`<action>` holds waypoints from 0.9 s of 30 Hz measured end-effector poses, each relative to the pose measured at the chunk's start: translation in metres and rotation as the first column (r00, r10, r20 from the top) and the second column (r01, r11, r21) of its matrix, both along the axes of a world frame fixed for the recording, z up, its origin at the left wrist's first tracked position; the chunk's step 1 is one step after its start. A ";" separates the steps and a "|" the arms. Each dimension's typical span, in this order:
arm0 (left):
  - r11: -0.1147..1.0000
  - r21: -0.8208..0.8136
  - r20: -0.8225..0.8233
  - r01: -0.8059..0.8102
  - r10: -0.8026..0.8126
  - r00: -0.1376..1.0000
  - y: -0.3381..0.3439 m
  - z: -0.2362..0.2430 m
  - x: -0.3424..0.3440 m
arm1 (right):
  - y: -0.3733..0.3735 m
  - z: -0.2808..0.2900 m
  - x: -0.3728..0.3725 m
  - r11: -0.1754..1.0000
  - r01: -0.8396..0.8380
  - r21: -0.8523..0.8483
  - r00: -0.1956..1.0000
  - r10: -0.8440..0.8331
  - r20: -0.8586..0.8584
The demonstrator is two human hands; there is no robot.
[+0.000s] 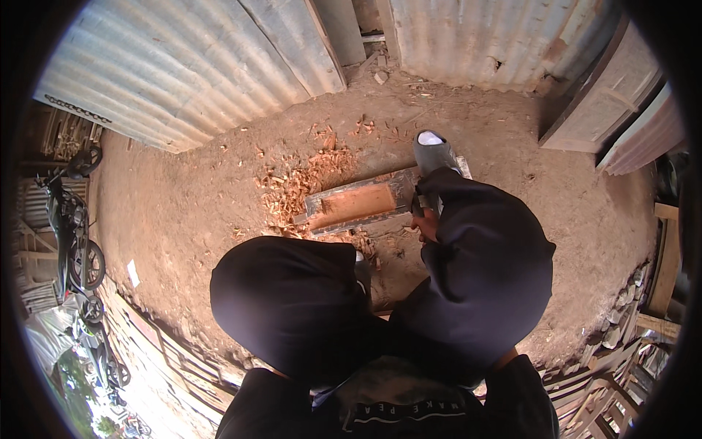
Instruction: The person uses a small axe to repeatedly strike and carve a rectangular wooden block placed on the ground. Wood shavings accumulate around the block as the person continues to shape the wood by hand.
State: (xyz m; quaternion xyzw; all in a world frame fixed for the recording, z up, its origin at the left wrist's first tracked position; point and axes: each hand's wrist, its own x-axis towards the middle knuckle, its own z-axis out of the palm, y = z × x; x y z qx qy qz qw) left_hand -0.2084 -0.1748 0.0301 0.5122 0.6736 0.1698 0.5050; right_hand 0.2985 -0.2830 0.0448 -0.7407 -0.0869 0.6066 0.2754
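On the dirt floor in front of me lies a short wooden plank [353, 205], weathered grey along its edges, with a reddish freshly cut face. My right hand [427, 224] shows beside my right knee at the plank's right end. Its fingers are closed round a dark tool handle [419, 200]; the rest of the tool is hidden, so its kind cannot be told. My left hand is out of sight behind my left knee. Curled reddish wood shavings [311, 175] lie heaped along the plank's far and left sides.
My right foot in a grey shoe [433, 152] stands near the plank's right end. Corrugated metal sheets [183, 69] rise ahead, with wooden panels [607, 95] at the right. Motorcycles [69, 227] stand far left. Stacked timber [157, 340] and stones [618, 314] edge the floor.
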 end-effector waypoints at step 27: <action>0.997 0.066 0.046 -0.036 0.033 0.998 0.037 -0.007 0.007 | 0.103 -0.011 -0.048 0.990 -0.133 0.055 0.988 0.137 -0.071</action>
